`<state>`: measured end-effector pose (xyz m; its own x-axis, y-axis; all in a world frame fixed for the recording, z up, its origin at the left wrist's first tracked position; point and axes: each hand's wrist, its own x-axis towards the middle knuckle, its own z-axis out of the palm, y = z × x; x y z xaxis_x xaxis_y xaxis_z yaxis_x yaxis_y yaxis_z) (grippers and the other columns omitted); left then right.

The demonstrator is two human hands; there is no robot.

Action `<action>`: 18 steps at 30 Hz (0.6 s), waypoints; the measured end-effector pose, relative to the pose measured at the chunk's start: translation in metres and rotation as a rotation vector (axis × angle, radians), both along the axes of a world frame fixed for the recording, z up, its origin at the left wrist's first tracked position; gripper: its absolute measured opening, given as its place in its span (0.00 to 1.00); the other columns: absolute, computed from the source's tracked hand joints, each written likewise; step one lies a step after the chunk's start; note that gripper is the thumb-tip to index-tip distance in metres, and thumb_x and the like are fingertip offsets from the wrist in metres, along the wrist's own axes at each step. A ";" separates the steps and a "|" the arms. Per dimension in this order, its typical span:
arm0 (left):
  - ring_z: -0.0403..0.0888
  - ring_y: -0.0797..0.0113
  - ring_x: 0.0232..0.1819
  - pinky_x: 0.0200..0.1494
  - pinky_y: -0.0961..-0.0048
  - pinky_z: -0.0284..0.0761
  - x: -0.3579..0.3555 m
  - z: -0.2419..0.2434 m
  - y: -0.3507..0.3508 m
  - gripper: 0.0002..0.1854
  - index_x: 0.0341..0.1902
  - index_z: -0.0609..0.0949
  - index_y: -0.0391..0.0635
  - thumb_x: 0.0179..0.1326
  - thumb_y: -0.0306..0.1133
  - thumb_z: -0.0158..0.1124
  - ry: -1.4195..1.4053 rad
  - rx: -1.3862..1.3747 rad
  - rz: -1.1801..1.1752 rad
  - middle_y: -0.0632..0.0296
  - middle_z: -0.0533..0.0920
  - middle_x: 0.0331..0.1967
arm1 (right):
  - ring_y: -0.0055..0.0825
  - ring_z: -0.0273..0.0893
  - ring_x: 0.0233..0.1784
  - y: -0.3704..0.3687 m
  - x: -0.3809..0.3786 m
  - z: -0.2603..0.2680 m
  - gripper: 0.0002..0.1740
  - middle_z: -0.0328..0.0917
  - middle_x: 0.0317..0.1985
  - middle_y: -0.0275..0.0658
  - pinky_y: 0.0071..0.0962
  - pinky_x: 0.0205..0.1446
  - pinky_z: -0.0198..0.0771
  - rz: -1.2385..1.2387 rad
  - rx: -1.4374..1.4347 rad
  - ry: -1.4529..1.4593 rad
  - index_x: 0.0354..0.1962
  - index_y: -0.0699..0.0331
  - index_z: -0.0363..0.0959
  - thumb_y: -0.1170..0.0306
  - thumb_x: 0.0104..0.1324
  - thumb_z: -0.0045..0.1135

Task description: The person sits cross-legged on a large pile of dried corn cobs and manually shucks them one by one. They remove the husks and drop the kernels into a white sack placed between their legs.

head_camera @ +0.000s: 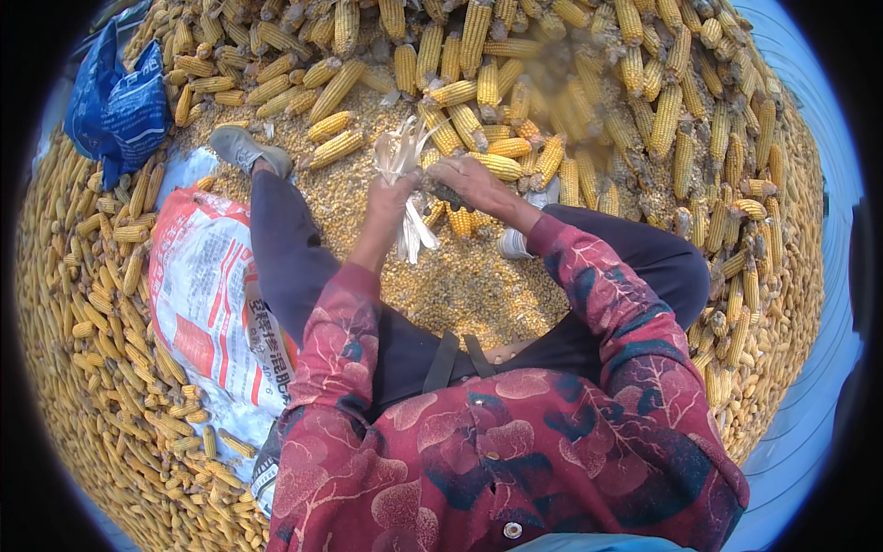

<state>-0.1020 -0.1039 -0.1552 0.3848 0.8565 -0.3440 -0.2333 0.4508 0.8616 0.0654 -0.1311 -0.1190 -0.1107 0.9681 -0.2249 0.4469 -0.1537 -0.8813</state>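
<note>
My left hand [393,193] grips a bunch of dry, pale corn husks [397,152]. Their leaves fan out above the fist, and strips hang below it. Close beside it on the right is my right hand [472,181], palm down with curled fingers. Something dark [452,199] shows under these fingers; whether it is held, and what it is, I cannot make out. Below the right hand lie yellow corn cobs [461,221]. Loose corn kernels [476,290] cover the ground between my legs.
Corn ears [476,34] are heaped ahead and on both sides. A red and white printed sack [200,290] lies by my left leg, with a blue plastic bag [121,103] beyond it. My shoes [252,150] rest among kernels. Blue sheeting [793,414] edges the right side.
</note>
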 end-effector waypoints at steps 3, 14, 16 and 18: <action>0.74 0.74 0.34 0.39 0.76 0.69 -0.002 0.000 0.003 0.12 0.42 0.77 0.36 0.56 0.30 0.60 -0.003 -0.058 0.012 0.64 0.78 0.32 | 0.44 0.74 0.32 -0.002 -0.004 0.002 0.25 0.73 0.25 0.53 0.38 0.38 0.66 0.141 0.190 -0.304 0.27 0.71 0.68 0.53 0.63 0.42; 0.72 0.79 0.33 0.38 0.80 0.69 0.000 0.005 0.000 0.09 0.41 0.77 0.41 0.58 0.30 0.60 0.003 0.111 -0.098 0.69 0.77 0.30 | 0.25 0.69 0.19 0.001 0.002 -0.004 0.20 0.71 0.19 0.37 0.27 0.24 0.66 -0.085 -0.073 0.143 0.30 0.68 0.71 0.57 0.65 0.43; 0.72 0.79 0.33 0.39 0.79 0.69 -0.002 0.004 0.003 0.10 0.42 0.76 0.41 0.58 0.31 0.60 0.040 0.084 -0.024 0.69 0.77 0.31 | 0.23 0.70 0.19 0.000 0.002 -0.002 0.19 0.72 0.22 0.35 0.22 0.21 0.66 -0.044 -0.161 0.174 0.33 0.68 0.71 0.57 0.65 0.44; 0.73 0.78 0.34 0.39 0.79 0.69 -0.004 0.003 0.005 0.11 0.44 0.75 0.41 0.58 0.30 0.60 0.029 0.029 0.050 0.68 0.77 0.32 | 0.23 0.74 0.20 0.000 0.003 0.001 0.19 0.73 0.26 0.36 0.18 0.17 0.66 -0.035 -0.230 0.265 0.39 0.67 0.70 0.58 0.65 0.45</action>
<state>-0.1063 -0.0988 -0.1521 0.3314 0.8844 -0.3286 -0.2301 0.4135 0.8809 0.0680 -0.1313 -0.1183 -0.1618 0.8996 -0.4056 0.1982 -0.3730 -0.9064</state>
